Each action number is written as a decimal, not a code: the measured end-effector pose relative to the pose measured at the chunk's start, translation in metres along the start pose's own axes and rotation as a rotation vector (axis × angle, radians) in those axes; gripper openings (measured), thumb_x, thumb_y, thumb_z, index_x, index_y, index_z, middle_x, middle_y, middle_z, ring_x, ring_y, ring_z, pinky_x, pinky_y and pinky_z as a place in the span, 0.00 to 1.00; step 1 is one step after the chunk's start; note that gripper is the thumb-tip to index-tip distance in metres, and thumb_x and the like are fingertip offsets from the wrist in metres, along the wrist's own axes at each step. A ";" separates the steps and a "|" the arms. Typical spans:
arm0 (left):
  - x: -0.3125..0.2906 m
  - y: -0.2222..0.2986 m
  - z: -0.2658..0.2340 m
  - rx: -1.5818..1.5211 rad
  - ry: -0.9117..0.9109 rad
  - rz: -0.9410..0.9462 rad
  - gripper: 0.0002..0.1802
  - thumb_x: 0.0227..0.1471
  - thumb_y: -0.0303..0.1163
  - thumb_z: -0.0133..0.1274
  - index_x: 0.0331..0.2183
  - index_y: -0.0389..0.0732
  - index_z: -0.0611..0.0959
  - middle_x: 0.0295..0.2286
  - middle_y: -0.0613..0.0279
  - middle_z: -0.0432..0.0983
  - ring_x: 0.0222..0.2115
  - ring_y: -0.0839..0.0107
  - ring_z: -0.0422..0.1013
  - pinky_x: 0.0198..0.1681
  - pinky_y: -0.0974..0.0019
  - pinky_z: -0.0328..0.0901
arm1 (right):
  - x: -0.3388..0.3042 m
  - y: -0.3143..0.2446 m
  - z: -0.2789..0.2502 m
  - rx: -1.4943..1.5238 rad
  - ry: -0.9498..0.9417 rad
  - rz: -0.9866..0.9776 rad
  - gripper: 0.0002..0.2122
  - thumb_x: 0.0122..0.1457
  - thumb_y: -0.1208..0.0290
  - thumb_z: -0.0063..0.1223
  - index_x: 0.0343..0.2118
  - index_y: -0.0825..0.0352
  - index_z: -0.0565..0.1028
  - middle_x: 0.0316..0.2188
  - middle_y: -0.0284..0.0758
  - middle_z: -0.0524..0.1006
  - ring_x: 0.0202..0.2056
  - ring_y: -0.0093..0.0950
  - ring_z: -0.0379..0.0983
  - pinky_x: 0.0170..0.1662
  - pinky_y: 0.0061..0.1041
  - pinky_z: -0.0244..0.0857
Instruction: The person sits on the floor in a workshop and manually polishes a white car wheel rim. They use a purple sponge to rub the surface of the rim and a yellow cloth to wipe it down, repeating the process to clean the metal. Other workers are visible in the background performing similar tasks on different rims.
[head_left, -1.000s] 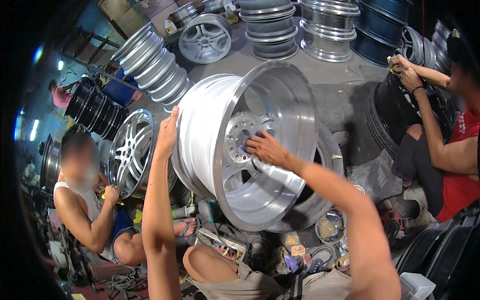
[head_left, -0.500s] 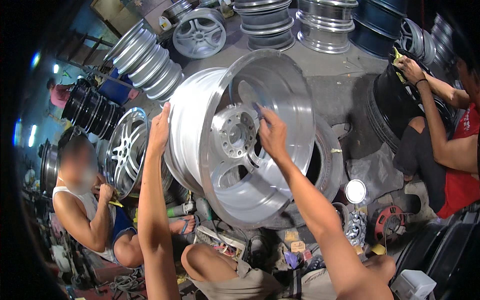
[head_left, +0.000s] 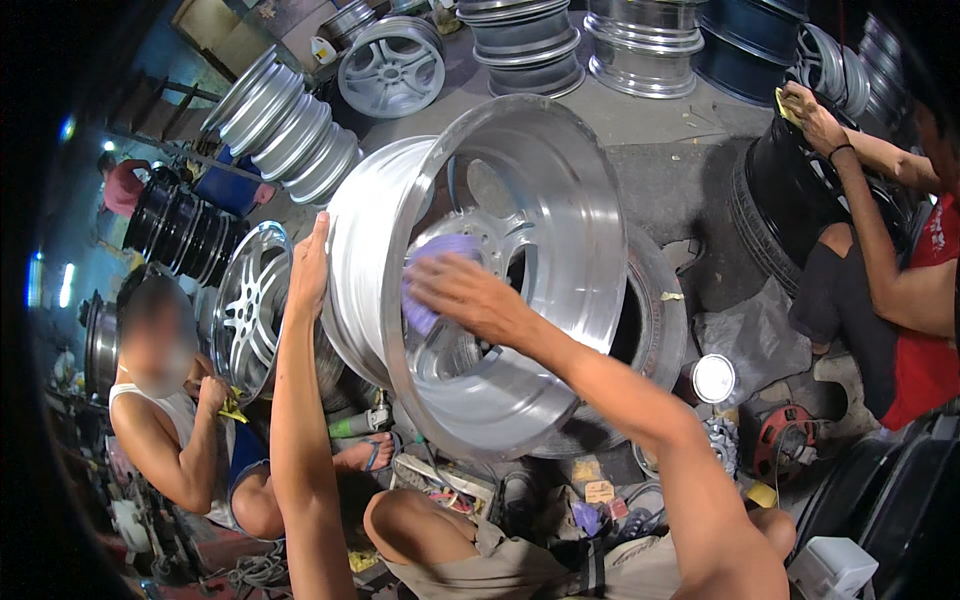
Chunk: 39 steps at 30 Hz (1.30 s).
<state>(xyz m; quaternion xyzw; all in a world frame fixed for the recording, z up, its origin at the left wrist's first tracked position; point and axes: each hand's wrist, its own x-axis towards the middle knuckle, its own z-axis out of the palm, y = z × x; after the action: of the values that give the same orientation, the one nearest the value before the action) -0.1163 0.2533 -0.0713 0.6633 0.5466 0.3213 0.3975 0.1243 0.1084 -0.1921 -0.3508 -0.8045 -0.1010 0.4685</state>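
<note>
A bare silver wheel rim (head_left: 590, 250) stands tilted before me, its wide barrel opening facing me. At its left edge my left hand (head_left: 312, 265) holds the outer lip, thumb up; the other fingers are partly hidden behind it. Inside the barrel my right hand (head_left: 470, 298), blurred by motion, presses a purple sheet (head_left: 442, 250) against the inner left wall near the hub. Whether the sheet is cloth or abrasive I cannot tell. Beneath the rim lies a black tyre (head_left: 655, 320).
Stacked rims (head_left: 290, 130) stand at the back. A person at left holds a yellow cloth (head_left: 232, 405) beside a spoked rim (head_left: 250, 300); another at right wipes a black wheel (head_left: 790, 190). A white-topped can (head_left: 713, 380), an angle grinder (head_left: 360, 420) and a red reel (head_left: 785, 440) lie near me.
My right hand has swept left across the inside of the rim, and the purple sheet now shows spread under it. My left hand stays on the rim's edge.
</note>
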 end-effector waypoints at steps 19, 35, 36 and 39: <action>-0.028 0.027 0.025 0.000 -0.007 0.076 0.36 0.69 0.56 0.44 0.46 0.27 0.84 0.38 0.58 0.81 0.39 0.75 0.71 0.47 0.70 0.65 | -0.142 -0.058 0.038 0.241 -0.682 0.565 0.08 0.55 0.70 0.54 0.32 0.67 0.83 0.28 0.48 0.81 0.36 0.47 0.80 0.46 0.46 0.73; -0.030 0.034 0.046 -0.014 -0.034 0.218 0.36 0.70 0.56 0.43 0.37 0.28 0.85 0.27 0.68 0.74 0.31 0.78 0.65 0.39 0.71 0.63 | -0.211 0.062 -0.007 0.050 -0.885 0.335 0.23 0.60 0.69 0.53 0.60 0.59 0.73 0.67 0.39 0.66 0.69 0.37 0.58 0.73 0.38 0.47; -0.030 0.027 0.036 -0.023 -0.016 0.204 0.36 0.70 0.56 0.43 0.38 0.28 0.85 0.27 0.67 0.75 0.31 0.78 0.65 0.40 0.71 0.63 | -0.171 0.098 -0.024 -0.340 -0.978 0.100 0.20 0.63 0.66 0.49 0.59 0.57 0.74 0.65 0.36 0.69 0.68 0.33 0.60 0.71 0.35 0.50; -0.026 0.020 0.031 0.006 -0.023 0.166 0.37 0.70 0.56 0.43 0.38 0.27 0.85 0.27 0.68 0.75 0.31 0.78 0.65 0.39 0.71 0.63 | -0.077 0.176 -0.054 -0.949 -0.902 -0.115 0.19 0.65 0.65 0.46 0.57 0.58 0.77 0.65 0.37 0.69 0.68 0.32 0.60 0.71 0.30 0.48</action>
<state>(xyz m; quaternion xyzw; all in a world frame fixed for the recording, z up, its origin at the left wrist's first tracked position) -0.0854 0.2209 -0.0679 0.7113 0.4861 0.3440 0.3734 0.3013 0.1746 -0.2562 -0.4839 -0.8074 -0.3129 -0.1264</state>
